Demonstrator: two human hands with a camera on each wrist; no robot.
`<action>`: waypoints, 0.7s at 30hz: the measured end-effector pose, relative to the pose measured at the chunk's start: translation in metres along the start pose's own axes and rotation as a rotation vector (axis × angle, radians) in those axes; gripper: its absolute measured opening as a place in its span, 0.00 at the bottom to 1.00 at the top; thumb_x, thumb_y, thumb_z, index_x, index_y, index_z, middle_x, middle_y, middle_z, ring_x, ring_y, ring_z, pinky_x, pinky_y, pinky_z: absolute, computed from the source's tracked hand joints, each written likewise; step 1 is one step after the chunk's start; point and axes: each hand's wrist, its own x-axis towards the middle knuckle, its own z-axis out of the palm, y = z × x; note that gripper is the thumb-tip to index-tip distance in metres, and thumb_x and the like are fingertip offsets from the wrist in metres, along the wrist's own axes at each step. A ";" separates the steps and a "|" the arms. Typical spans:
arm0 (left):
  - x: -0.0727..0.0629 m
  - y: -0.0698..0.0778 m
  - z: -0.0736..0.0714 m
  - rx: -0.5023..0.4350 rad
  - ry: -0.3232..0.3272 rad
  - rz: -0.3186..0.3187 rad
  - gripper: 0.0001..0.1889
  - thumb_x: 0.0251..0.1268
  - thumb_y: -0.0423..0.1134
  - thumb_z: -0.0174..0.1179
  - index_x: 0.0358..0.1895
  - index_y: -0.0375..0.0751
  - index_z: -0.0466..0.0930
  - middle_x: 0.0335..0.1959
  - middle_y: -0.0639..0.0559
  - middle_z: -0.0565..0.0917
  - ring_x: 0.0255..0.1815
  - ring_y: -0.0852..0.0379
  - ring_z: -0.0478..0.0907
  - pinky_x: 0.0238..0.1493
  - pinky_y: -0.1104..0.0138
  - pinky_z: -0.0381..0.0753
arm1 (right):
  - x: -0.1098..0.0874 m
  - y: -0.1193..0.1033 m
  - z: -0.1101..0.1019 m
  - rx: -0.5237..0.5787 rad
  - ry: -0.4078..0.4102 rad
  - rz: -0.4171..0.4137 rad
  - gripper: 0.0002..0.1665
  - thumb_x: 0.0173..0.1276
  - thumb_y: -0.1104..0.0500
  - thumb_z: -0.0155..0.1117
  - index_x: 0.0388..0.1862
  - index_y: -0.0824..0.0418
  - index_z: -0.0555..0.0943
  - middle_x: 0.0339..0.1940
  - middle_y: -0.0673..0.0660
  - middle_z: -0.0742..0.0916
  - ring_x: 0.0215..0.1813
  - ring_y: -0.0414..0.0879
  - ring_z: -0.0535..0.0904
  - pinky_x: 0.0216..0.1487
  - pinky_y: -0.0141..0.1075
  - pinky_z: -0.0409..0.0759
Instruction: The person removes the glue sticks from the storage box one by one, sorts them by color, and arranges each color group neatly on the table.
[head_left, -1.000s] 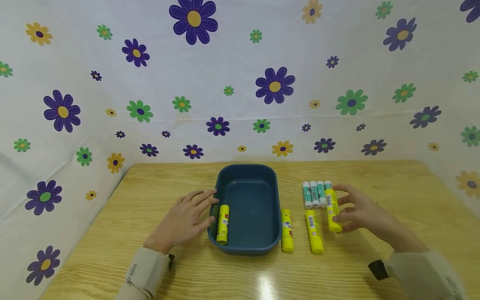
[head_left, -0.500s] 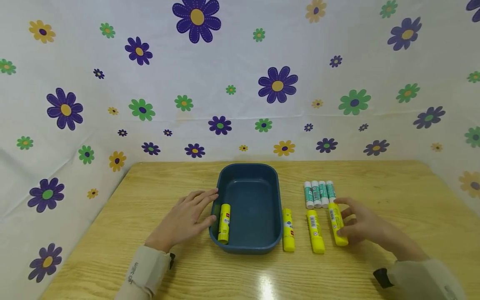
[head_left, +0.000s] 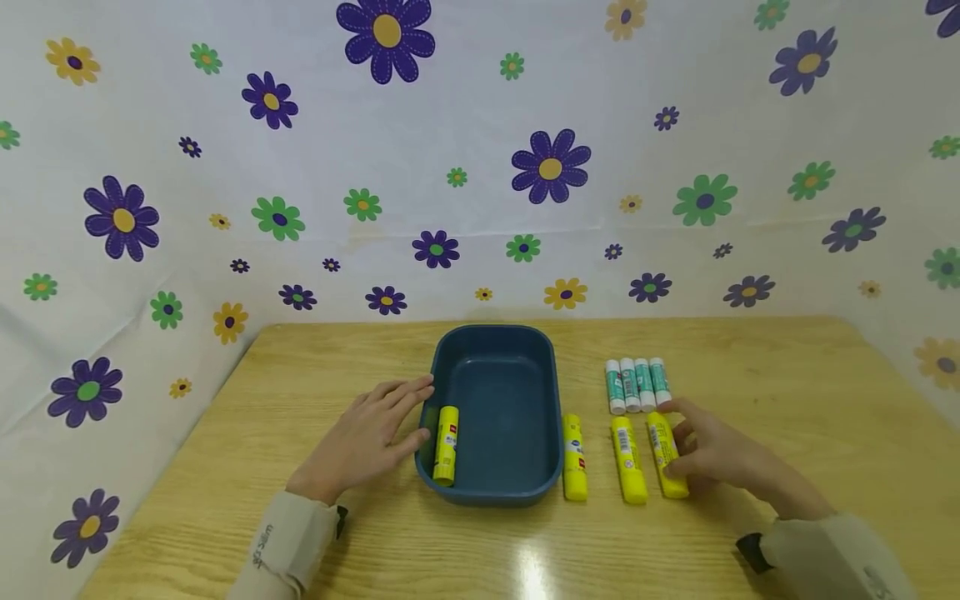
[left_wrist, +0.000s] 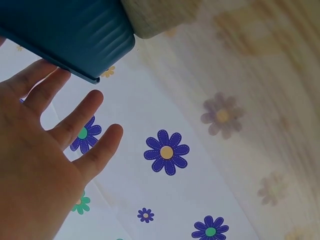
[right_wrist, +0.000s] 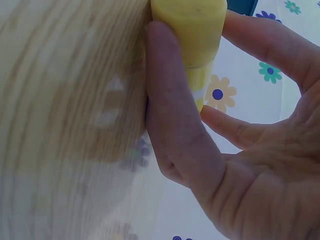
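Note:
My right hand (head_left: 716, 450) holds a yellow glue stick (head_left: 664, 450) between thumb and fingers, low at the tabletop, right of the other yellow ones. In the right wrist view the glue stick's rounded end (right_wrist: 190, 30) shows between the fingers. A second yellow glue stick (head_left: 628, 461) lies just left of it, and a third (head_left: 574, 458) lies beside the bin. One more yellow glue stick (head_left: 446, 446) rests inside the dark blue bin (head_left: 497, 502), along its left wall. With fingers extended, my left hand (head_left: 367, 442) touches the bin's left rim, also seen in the left wrist view.
Several small white-and-teal glue sticks (head_left: 637, 386) lie side by side behind the yellow ones. The wooden table (head_left: 337, 350) ends at a flower-patterned cloth (head_left: 465, 133) behind and at the sides.
My right hand has brought the yellow glue stick down and nearer to me, away from the teal sticks and in line with the other yellow ones. My left hand stays at the bin.

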 end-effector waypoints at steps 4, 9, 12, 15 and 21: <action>0.000 0.000 -0.001 0.001 -0.010 -0.004 0.29 0.75 0.47 0.57 0.73 0.36 0.70 0.76 0.48 0.68 0.72 0.42 0.66 0.66 0.38 0.67 | 0.001 -0.003 -0.002 -0.023 -0.015 -0.002 0.48 0.58 0.68 0.72 0.71 0.74 0.55 0.51 0.76 0.76 0.45 0.58 0.80 0.38 0.48 0.87; 0.002 0.000 -0.001 0.000 0.002 0.006 0.29 0.74 0.48 0.58 0.73 0.36 0.70 0.76 0.48 0.68 0.72 0.42 0.67 0.67 0.39 0.67 | -0.002 -0.003 -0.008 -0.040 0.006 -0.008 0.47 0.63 0.65 0.71 0.72 0.75 0.54 0.54 0.79 0.74 0.48 0.62 0.81 0.40 0.50 0.87; 0.002 0.000 -0.001 0.000 0.018 0.010 0.29 0.74 0.47 0.59 0.72 0.36 0.71 0.76 0.48 0.68 0.71 0.42 0.67 0.66 0.39 0.68 | -0.003 -0.006 -0.017 0.003 0.025 -0.017 0.48 0.68 0.64 0.69 0.74 0.75 0.50 0.57 0.82 0.70 0.51 0.67 0.80 0.38 0.50 0.88; 0.001 0.000 -0.002 -0.003 0.023 0.009 0.29 0.74 0.47 0.59 0.72 0.36 0.71 0.75 0.48 0.69 0.71 0.42 0.68 0.66 0.39 0.68 | -0.004 -0.011 -0.026 0.037 0.036 -0.052 0.48 0.71 0.63 0.66 0.75 0.77 0.46 0.58 0.83 0.67 0.53 0.69 0.78 0.37 0.50 0.88; 0.001 0.001 -0.001 -0.009 0.010 0.008 0.29 0.74 0.47 0.59 0.72 0.36 0.71 0.75 0.48 0.69 0.71 0.42 0.68 0.66 0.39 0.68 | -0.007 -0.013 -0.035 0.047 0.054 -0.054 0.45 0.73 0.64 0.64 0.74 0.79 0.48 0.58 0.84 0.68 0.51 0.67 0.79 0.38 0.50 0.88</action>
